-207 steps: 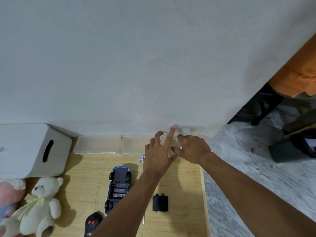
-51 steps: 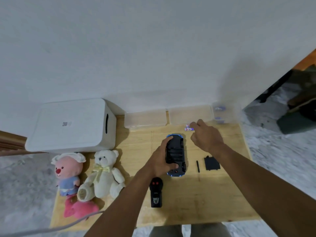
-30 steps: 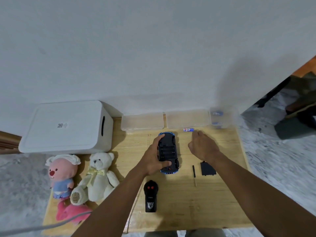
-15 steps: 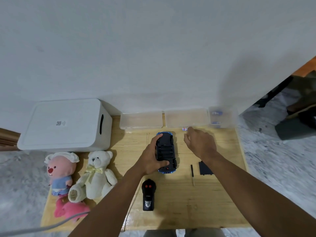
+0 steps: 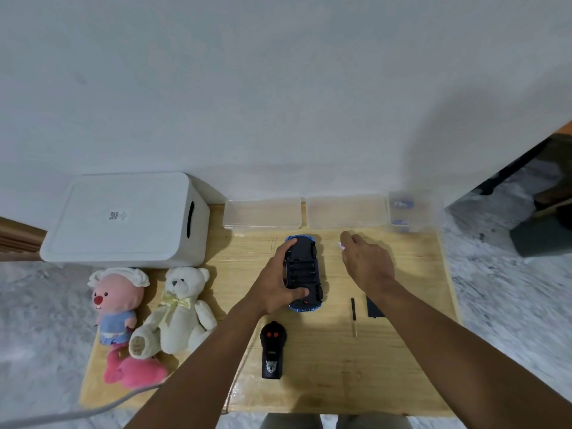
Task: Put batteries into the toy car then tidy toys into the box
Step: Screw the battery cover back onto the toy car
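Fingers of left hand clamp upturned toy car; right hand pinches small battery.

Wood table; car, remote, bear

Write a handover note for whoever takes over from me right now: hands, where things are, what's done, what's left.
Left hand grips the car, upside down, battery bay open and looking empty.
Right hand pinches a battery, blurred, beside the car.
Cover and screwdriver lie right of the car; spare batteries in the clear case.
Done: cover off. Left: load batteries, refit cover, pack toys into the box.
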Demonstrator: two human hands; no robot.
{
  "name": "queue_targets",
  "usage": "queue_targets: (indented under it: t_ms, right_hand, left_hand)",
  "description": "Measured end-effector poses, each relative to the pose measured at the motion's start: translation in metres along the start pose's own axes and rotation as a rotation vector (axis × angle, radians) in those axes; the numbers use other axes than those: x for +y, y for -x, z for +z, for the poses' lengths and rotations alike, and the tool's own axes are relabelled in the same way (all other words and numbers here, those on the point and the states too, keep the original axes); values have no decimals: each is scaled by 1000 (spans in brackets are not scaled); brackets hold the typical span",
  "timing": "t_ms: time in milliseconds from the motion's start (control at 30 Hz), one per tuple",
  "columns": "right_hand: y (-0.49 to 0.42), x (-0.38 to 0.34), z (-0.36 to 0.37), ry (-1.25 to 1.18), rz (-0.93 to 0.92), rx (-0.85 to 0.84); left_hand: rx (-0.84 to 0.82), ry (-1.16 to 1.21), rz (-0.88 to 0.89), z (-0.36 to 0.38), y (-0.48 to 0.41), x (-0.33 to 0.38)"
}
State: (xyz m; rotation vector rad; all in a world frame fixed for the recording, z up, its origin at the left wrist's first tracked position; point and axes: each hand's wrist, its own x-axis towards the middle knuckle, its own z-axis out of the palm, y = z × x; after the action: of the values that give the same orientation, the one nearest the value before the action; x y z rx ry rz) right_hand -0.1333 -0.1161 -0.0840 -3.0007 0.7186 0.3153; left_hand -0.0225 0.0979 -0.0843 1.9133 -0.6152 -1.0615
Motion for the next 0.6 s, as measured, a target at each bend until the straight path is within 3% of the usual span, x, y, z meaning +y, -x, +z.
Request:
queue_targets:
  t_ms: [167, 300, 400, 600]
  right_hand:
    - [-1, 0, 1, -110, 26, 10]
    - [7, -8, -16, -618, 151, 113]
    - [15, -19, -39, -961, 141, 156]
    - [23, -41, -55, -1166, 132, 220]
  left_hand:
    - [-12, 16, -9, -1, -2, 0]
    - [-18, 16, -2, -2, -2, 7]
    - [-18, 32, 4, -2, -1, 16]
    - [1, 61, 68, -1, -2, 44]
